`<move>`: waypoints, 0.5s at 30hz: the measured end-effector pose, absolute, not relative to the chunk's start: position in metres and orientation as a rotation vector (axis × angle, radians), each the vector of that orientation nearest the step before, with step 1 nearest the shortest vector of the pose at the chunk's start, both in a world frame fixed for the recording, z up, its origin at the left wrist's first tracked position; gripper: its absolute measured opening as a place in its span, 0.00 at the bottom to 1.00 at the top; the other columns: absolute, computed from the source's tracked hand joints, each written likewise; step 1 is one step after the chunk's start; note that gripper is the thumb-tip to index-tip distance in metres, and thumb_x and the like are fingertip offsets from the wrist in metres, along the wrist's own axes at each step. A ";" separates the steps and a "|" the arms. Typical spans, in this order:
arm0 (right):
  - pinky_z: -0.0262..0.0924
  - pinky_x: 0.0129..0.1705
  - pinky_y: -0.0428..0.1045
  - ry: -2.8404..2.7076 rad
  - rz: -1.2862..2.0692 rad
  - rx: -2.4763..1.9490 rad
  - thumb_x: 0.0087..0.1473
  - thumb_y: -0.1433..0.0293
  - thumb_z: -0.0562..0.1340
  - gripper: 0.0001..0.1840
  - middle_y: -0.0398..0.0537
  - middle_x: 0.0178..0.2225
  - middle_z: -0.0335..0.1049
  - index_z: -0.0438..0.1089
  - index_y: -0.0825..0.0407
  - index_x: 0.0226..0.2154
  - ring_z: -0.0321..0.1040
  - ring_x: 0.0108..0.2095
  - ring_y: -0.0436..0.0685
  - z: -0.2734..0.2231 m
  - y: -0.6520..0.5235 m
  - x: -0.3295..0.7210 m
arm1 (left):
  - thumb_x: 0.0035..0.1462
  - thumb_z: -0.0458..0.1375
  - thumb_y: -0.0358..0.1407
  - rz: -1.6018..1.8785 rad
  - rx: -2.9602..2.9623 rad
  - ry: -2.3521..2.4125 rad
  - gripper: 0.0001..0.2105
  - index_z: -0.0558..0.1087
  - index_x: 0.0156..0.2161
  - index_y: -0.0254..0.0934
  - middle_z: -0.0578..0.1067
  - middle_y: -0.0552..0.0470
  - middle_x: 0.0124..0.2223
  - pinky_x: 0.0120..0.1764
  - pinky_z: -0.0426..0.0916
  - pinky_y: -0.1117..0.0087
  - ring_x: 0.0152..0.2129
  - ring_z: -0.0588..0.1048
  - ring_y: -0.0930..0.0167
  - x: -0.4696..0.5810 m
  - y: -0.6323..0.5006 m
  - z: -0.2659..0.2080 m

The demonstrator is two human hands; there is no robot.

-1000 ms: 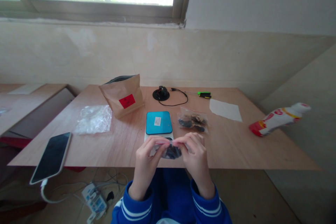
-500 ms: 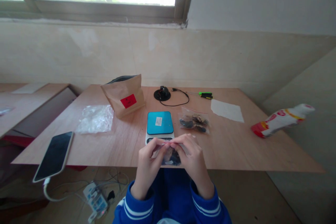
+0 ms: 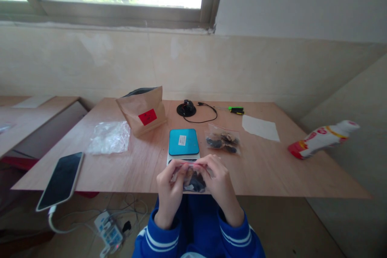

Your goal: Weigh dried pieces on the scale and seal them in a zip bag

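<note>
A small clear zip bag [image 3: 193, 181] with dark dried pieces in it hangs at the table's front edge. My left hand [image 3: 169, 185] pinches the left part of its pink-edged top, and my right hand [image 3: 218, 181] pinches the right part, thumbs and forefingers closed on the seal. Just beyond my fingers lies a kitchen scale [image 3: 183, 142] with a blue top; its front display is partly hidden by my hands. Right of the scale rests another clear zip bag [image 3: 223, 141] filled with similar dark and brown dried pieces.
A brown paper pouch [image 3: 145, 115] with a red label stands behind clear plastic bags [image 3: 110, 137]. At the left edge lies a phone [image 3: 62, 181] with a cable. A black stand [image 3: 186, 108], screwdrivers [image 3: 236, 110], white paper [image 3: 260, 127] and a tilted bottle [image 3: 323, 139] are farther right.
My hands have moved slightly apart along the bag's top, the left one shifting left. More of the bag's front and its dark contents shows between them.
</note>
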State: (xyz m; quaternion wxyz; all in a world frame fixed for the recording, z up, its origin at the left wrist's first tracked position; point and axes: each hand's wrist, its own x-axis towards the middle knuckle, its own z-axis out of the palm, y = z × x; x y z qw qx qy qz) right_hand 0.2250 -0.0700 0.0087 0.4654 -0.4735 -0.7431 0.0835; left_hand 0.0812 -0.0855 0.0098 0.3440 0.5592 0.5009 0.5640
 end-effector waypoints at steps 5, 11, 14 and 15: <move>0.54 0.34 0.50 -1.818 0.111 -1.185 0.64 0.65 0.54 0.16 0.43 0.24 0.67 0.66 0.50 0.25 0.63 0.28 0.54 0.005 -0.070 0.232 | 0.59 0.56 0.42 1.465 1.294 1.275 0.12 0.72 0.30 0.36 0.73 0.56 0.24 0.24 0.65 0.76 0.20 0.71 0.75 0.083 -0.084 0.005; 0.54 0.33 0.49 -1.851 0.159 -1.148 0.64 0.67 0.53 0.16 0.43 0.24 0.65 0.64 0.51 0.25 0.62 0.27 0.53 0.003 -0.069 0.238 | 0.61 0.54 0.42 1.436 1.320 1.241 0.14 0.71 0.28 0.36 0.70 0.57 0.23 0.24 0.62 0.76 0.21 0.68 0.76 0.086 -0.082 0.005; 0.57 0.33 0.48 -1.931 0.302 -1.092 0.63 0.68 0.54 0.14 0.43 0.26 0.68 0.67 0.51 0.27 0.65 0.29 0.52 0.008 -0.052 0.257 | 0.63 0.52 0.41 1.359 1.487 1.252 0.14 0.73 0.31 0.36 0.73 0.54 0.27 0.30 0.65 0.75 0.26 0.72 0.74 0.076 -0.071 0.011; 0.58 0.33 0.47 -1.958 0.375 -1.082 0.63 0.68 0.55 0.13 0.44 0.27 0.69 0.68 0.51 0.28 0.66 0.29 0.52 0.010 -0.042 0.268 | 0.64 0.51 0.41 1.355 1.543 1.267 0.13 0.74 0.33 0.37 0.74 0.53 0.29 0.32 0.67 0.74 0.28 0.73 0.73 0.070 -0.064 0.014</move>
